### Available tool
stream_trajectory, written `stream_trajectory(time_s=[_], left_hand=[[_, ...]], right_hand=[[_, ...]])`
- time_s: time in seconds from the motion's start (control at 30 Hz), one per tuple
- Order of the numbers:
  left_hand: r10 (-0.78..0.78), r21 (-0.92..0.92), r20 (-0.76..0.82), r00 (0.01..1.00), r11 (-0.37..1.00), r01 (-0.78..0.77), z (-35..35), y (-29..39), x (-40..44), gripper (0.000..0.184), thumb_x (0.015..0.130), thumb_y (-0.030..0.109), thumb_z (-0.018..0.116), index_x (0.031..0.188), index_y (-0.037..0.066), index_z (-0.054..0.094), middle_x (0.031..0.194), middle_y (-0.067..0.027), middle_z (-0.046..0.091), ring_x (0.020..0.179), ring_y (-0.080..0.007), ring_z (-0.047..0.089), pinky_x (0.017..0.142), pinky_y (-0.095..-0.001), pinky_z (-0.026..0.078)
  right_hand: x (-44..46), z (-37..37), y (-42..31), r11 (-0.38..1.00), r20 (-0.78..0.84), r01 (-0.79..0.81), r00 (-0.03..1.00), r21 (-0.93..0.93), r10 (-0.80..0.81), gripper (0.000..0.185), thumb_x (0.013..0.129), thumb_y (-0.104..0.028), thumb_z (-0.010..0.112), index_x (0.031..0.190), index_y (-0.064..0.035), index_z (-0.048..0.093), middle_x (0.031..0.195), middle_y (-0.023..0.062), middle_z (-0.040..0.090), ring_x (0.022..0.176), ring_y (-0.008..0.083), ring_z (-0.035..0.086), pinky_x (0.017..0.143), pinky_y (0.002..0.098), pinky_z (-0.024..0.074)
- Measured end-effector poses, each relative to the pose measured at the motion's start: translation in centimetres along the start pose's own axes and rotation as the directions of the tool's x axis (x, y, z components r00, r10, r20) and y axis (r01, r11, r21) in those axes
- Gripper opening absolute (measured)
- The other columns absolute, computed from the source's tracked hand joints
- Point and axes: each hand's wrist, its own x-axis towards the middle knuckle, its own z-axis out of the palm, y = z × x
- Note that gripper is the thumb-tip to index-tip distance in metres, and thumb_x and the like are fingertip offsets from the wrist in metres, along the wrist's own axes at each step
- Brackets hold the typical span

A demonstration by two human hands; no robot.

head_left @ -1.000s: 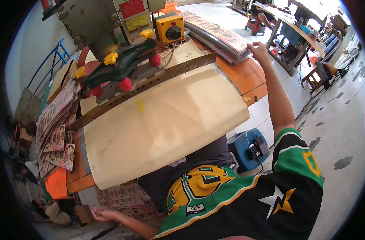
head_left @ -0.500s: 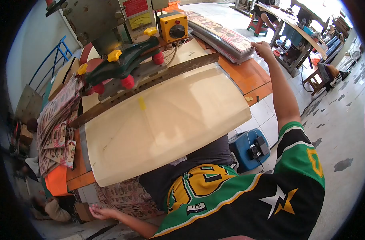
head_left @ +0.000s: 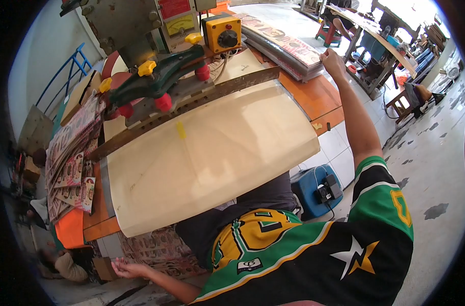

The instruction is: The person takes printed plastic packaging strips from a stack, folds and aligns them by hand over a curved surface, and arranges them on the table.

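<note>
At the right edge of the orange wooden table (head_left: 324, 104), the right hand (head_left: 334, 63) touches stacked red-and-cream printed sheets (head_left: 282, 40), its grip unclear; the left hand (head_left: 130, 269) hangs half-curled.

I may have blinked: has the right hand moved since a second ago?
No, no clear shift either way: judged against the yellow box, the right hand stays at the corner of the stack.

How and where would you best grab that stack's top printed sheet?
Probably pinch the top printed sheet at its near right corner, coming from the right: it lies flat on the stack, leaving edges to pinch. The right grip is there.
</note>
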Motion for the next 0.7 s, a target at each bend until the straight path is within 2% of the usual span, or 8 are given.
stream_trajectory(time_s=[0.17,0.23,0.27,0.33,0.37,0.43,0.57,0.7], left_hand=[[0.013,-0.016,0.039,0.999,1.0,-0.012,0.3,-0.7,-0.4,0.032,0.108,0.022,0.045,0.13,-0.001,0.055,0.114,-0.0162,0.065,0.092,-0.0237,0.062,0.079,-0.0359,0.054],[0.017,-0.011,0.051,0.999,1.0,-0.016,0.5,-0.8,-0.6,0.033,0.108,0.022,0.046,0.13,0.0,0.055,0.113,-0.0164,0.065,0.092,-0.0237,0.063,0.079,-0.0358,0.054],[0.022,-0.005,0.062,0.998,1.0,-0.022,0.6,-0.5,-0.9,0.033,0.108,0.022,0.046,0.131,0.0,0.055,0.113,-0.0165,0.065,0.092,-0.0237,0.063,0.078,-0.0357,0.054],[0.01,-0.007,0.066,0.998,1.0,-0.01,0.8,0.2,-1.2,0.033,0.108,0.022,0.046,0.131,0.0,0.055,0.113,-0.0166,0.065,0.093,-0.0237,0.063,0.079,-0.0354,0.054],[-0.001,-0.01,0.07,0.998,1.0,0.001,0.8,0.5,-1.3,0.033,0.108,0.022,0.046,0.131,0.0,0.055,0.113,-0.0166,0.065,0.094,-0.0237,0.063,0.079,-0.0351,0.054],[0.01,-0.021,0.074,0.997,1.0,-0.008,0.8,0.2,-1.1,0.033,0.108,0.022,0.046,0.131,0.0,0.055,0.113,-0.0165,0.065,0.094,-0.0235,0.063,0.078,-0.0347,0.054],[0.041,-0.025,0.083,0.996,0.999,-0.039,0.6,-0.3,-0.9,0.033,0.108,0.022,0.046,0.131,0.0,0.054,0.113,-0.0164,0.065,0.094,-0.0223,0.063,0.077,-0.0339,0.054],[0.031,-0.027,0.075,0.997,0.999,-0.03,0.5,-0.4,-1.3,0.033,0.108,0.022,0.046,0.131,0.0,0.054,0.113,-0.0164,0.065,0.093,-0.0216,0.063,0.076,-0.0335,0.054]], right_hand=[[1.4,1.4,1.5,1.0,-0.035,-0.005,0.999,0.026,0.006,0.037,0.09,-0.041,0.066,0.097,-0.0048,0.063,0.089,0.0167,0.072,0.081,0.03,0.07,0.077,0.0451,0.0507],[1.0,1.1,1.1,0.999,-0.009,0.03,1.0,0.046,-0.03,0.045,0.09,-0.047,0.068,0.094,-0.0027,0.06,0.08,0.015,0.07,0.067,0.0235,0.068,0.069,0.0407,0.0518],[1.2,1.4,1.4,0.999,-0.008,0.031,0.999,0.045,-0.031,0.045,0.09,-0.047,0.068,0.094,-0.0027,0.06,0.08,0.015,0.07,0.067,0.0235,0.068,0.069,0.0407,0.0518],[1.7,2.1,1.8,0.998,-0.026,0.031,0.999,0.053,-0.029,0.051,0.089,-0.051,0.07,0.093,-0.0021,0.057,0.073,0.0121,0.066,0.058,0.0188,0.064,0.056,0.0357,0.0504],[1.6,1.6,1.5,0.998,-0.025,0.031,0.999,0.052,-0.029,0.051,0.089,-0.051,0.07,0.093,-0.0021,0.057,0.073,0.0121,0.066,0.058,0.0188,0.064,0.056,0.0357,0.0504],[1.5,0.5,0.9,0.973,0.155,-0.088,0.986,0.211,0.055,0.052,0.088,-0.052,0.071,0.092,-0.0016,0.057,0.067,0.0083,0.062,0.055,0.0167,0.063,0.047,0.0315,0.047],[3.2,0.6,2.7,0.952,0.268,-0.107,0.963,0.288,0.028,0.05,0.087,-0.05,0.073,0.091,-0.0029,0.057,0.064,0.0054,0.057,0.052,0.014,0.058,0.043,0.0284,0.0443],[3.8,0.9,3.1,0.925,0.312,-0.155,0.949,0.347,0.042,0.05,0.087,-0.045,0.072,0.088,0.0045,0.064,0.067,0.0107,0.062,0.051,0.0188,0.061,0.044,0.0336,0.0477]])
